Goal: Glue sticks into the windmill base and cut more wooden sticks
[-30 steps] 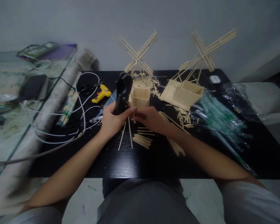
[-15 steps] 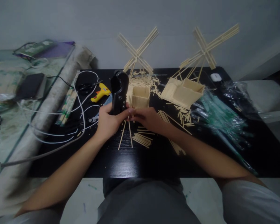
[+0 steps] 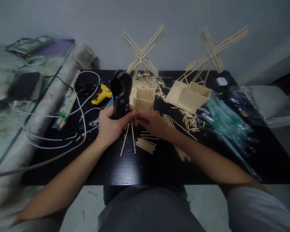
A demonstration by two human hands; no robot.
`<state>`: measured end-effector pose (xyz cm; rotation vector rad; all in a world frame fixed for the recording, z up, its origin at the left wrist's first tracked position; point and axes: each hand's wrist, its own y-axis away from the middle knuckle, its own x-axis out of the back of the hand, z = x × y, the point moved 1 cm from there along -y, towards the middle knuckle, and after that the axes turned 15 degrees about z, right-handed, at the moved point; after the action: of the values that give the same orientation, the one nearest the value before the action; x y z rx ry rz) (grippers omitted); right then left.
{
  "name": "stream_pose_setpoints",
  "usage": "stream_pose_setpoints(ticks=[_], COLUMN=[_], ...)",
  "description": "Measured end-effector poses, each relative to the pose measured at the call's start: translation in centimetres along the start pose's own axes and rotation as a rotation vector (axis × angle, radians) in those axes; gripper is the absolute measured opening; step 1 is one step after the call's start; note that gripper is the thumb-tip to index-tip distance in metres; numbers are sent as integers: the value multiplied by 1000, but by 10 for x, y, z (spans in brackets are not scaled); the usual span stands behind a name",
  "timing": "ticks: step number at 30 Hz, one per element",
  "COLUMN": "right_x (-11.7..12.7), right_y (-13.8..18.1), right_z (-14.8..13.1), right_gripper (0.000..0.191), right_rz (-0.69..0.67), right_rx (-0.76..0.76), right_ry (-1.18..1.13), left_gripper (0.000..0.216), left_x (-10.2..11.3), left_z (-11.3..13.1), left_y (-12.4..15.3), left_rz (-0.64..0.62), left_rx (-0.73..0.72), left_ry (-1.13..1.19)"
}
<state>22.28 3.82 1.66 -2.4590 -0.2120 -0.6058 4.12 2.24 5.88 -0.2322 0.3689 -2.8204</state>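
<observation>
My left hand [image 3: 111,127] is wrapped round a black pipe cutter [image 3: 120,93], whose curved jaw points up and away from me. My right hand [image 3: 153,124] is closed, and its fingertips meet my left thumb around thin wooden sticks [image 3: 134,108]; how many it grips is hidden. Just beyond the fingers stands a small open box made of sticks [image 3: 145,98], part of a model with crossed sails [image 3: 141,56]. Two loose sticks [image 3: 133,138] lie on the table below my hands, beside a row of short cut sticks [image 3: 146,145].
A second stick model [image 3: 188,95] stands at the right, with short offcuts [image 3: 190,120] in front. Clear plastic wrapping [image 3: 228,119] covers the right side. At the left lie a yellow glue gun [image 3: 102,94], white cables [image 3: 81,106] and bundled sticks [image 3: 66,109] on the black table [image 3: 132,174].
The view has shifted slightly. The cutter's head looks a little more upright, and my hands have drawn slightly closer together around the sticks. The models and loose sticks stay put.
</observation>
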Motion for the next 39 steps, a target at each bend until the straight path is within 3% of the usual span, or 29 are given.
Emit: stream_pose_setpoints(ticks=[8, 15, 17, 22, 28, 31, 37, 39], right_x=[-4, 1, 3, 6, 19, 22, 17, 13], right_y=[-2, -5, -6, -8, -16, -17, -12, -10], right_z=[5, 4, 4, 2, -1, -1, 3, 3], right_gripper=[12, 10, 7, 12, 6, 4, 17, 15], right_rz=[-23, -63, -86, -149, -24, -15, -8, -1], right_rx=[-31, -108, -220, -731, -999, -999, -806, -809], right_ry=[-15, -7, -86, -555, -603, -583, -385, -369], left_gripper=[21, 24, 26, 23, 22, 24, 26, 27], left_x=[1, 4, 7, 14, 13, 12, 11, 10], left_z=[-10, -6, -3, 4, 6, 6, 5, 5], left_y=[-1, -6, -10, -17, -11, -10, -10, -9], left_rz=[5, 121, 163, 176, 220, 213, 220, 223], left_rx=[6, -10, -1, -41, -85, -85, -72, -62], left_ry=[-3, 86, 141, 157, 104, 72, 77, 92])
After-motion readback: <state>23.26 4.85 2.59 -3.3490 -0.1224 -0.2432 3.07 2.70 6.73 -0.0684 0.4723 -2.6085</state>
